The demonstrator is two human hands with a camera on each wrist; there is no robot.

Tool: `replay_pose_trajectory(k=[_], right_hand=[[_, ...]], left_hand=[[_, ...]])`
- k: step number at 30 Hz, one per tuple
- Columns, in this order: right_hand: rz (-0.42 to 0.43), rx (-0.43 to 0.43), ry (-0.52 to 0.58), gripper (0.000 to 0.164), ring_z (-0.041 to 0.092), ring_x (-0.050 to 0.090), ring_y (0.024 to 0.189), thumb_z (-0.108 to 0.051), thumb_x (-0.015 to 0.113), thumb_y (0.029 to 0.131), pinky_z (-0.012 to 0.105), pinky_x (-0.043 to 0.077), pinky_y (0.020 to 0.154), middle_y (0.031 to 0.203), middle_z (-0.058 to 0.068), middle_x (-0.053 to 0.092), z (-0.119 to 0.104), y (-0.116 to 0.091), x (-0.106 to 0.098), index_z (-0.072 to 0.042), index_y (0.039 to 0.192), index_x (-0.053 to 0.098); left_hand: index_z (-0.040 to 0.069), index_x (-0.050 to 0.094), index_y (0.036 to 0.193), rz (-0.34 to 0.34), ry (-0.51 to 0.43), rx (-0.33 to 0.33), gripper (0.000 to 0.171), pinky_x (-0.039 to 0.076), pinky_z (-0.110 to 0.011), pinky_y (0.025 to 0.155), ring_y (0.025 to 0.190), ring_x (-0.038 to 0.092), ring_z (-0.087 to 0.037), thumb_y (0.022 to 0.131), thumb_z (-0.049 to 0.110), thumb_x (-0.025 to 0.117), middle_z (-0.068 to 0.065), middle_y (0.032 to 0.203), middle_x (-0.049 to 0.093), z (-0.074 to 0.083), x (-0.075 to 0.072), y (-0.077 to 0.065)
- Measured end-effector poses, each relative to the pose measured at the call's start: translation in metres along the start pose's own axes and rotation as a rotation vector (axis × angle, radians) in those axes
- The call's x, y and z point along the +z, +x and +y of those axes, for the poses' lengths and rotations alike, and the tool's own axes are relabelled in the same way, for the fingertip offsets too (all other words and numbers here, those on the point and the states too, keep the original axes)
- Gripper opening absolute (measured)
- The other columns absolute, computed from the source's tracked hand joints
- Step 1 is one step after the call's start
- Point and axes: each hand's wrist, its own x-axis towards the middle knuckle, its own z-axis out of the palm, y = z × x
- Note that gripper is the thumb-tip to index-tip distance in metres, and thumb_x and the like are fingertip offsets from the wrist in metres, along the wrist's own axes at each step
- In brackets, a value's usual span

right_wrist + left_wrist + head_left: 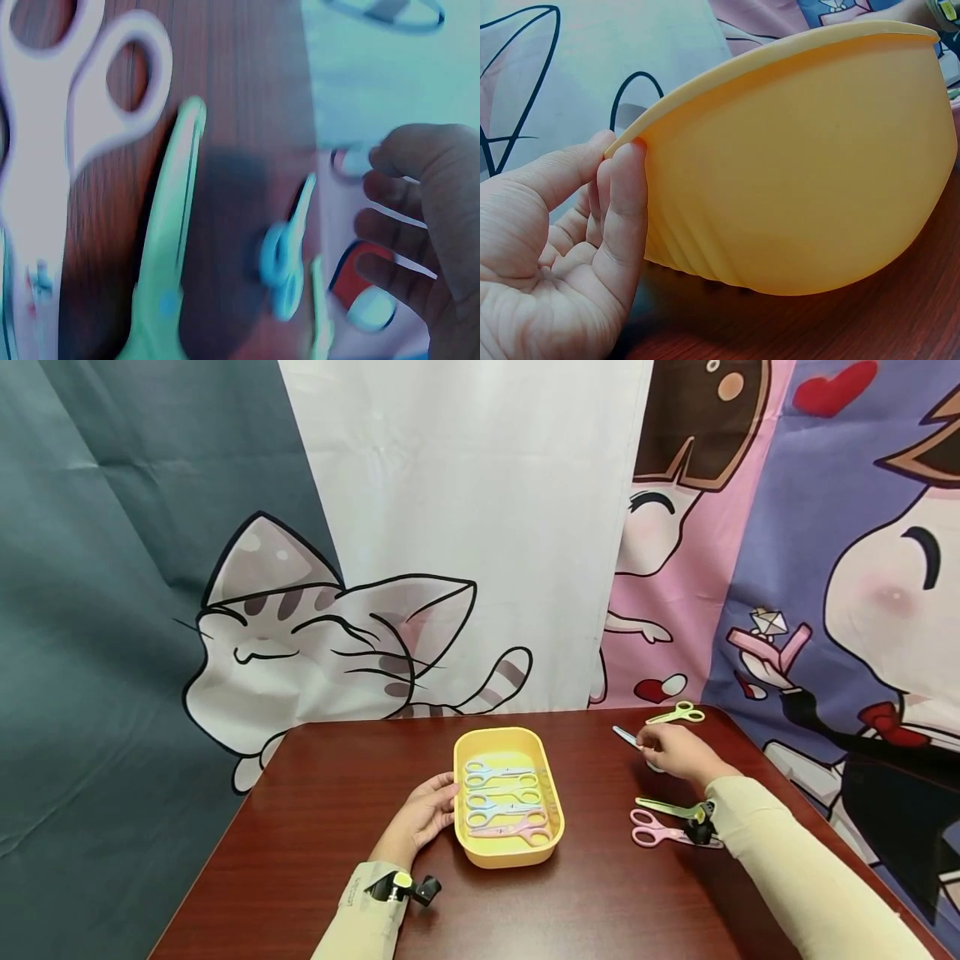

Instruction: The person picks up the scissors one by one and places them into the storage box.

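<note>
Pinching the rim of a yellow tray [512, 857] of pastel scissors [498, 832] with the left hand [422, 812]. Hovering farther right, over blue scissors [626, 737] on the tabletop [592, 902], with the right hand [679, 752] loosely curled and holding nothing, near green scissors [673, 716].

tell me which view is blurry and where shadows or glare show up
Right wrist: blurred, with soft edges on the nearer green scissors and the blue scissors, and a bluish cast; left wrist: clearer, with a dark shadow beneath the yellow tray; head: fairly crisp, with a faint sheen on the table near the bottom edge and shadow beside the right sleeve.
</note>
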Motion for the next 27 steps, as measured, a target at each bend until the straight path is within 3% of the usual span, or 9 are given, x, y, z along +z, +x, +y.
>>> replay_pose_trajectory(k=[4, 9, 15, 23, 27], right_hand=[[-0.006, 0.163, 0.015, 0.017, 0.021, 0.059, 0.075, -0.007, 0.069, 0.087, 0.04, 0.049, 0.069, 0.084, 0.005, 0.066, 0.023, -0.005, 0.005, 0.0, 0.102, 0.068], [0.012, 0.239, 0.03, 0.029, 0.035, 0.063, 0.091, -0.012, 0.071, 0.087, 0.054, 0.051, 0.084, 0.1, 0.02, 0.068, 0.045, -0.012, 0.021, 0.006, 0.109, 0.067], [0.022, 0.268, 0.019, 0.039, 0.048, 0.059, 0.109, -0.017, 0.07, 0.089, 0.063, 0.045, 0.095, 0.115, 0.032, 0.063, 0.053, -0.022, 0.035, 0.01, 0.116, 0.064], [0.052, 0.297, 0.007, 0.03, 0.046, 0.061, 0.104, -0.011, 0.073, 0.085, 0.061, 0.048, 0.092, 0.11, 0.03, 0.065, 0.046, -0.018, 0.042, 0.009, 0.108, 0.069], [0.053, 0.281, 0.024, 0.026, 0.043, 0.063, 0.099, -0.01, 0.075, 0.083, 0.058, 0.05, 0.09, 0.103, 0.025, 0.067, 0.032, -0.008, 0.049, 0.007, 0.103, 0.072]], left_hand=[[0.007, 0.053, 0.118, 0.007, 0.004, 0.006, 0.015, 0.056, -0.02, 0.059, 0.065, 0.06, -0.004, 0.104, 0.001, 0.051, 0.0, 0.087, 0.067, 0.0, 0.0, 0.0], [0.003, 0.052, 0.121, 0.002, -0.002, 0.008, 0.017, 0.056, -0.021, 0.06, 0.065, 0.061, -0.005, 0.104, 0.0, 0.051, -0.001, 0.089, 0.068, 0.0, 0.0, 0.0], [0.002, 0.05, 0.122, -0.017, -0.007, 0.001, 0.019, 0.056, -0.021, 0.06, 0.065, 0.062, -0.005, 0.104, 0.0, 0.05, -0.001, 0.088, 0.067, -0.001, 0.001, -0.001], [0.003, 0.051, 0.122, 0.007, 0.001, 0.002, 0.018, 0.056, -0.02, 0.059, 0.065, 0.062, -0.004, 0.104, 0.0, 0.052, 0.0, 0.087, 0.067, -0.003, 0.0, 0.002], [0.005, 0.052, 0.12, 0.016, 0.009, 0.007, 0.017, 0.055, -0.019, 0.058, 0.065, 0.061, -0.004, 0.103, 0.0, 0.051, 0.0, 0.087, 0.066, -0.002, 0.0, 0.002]])
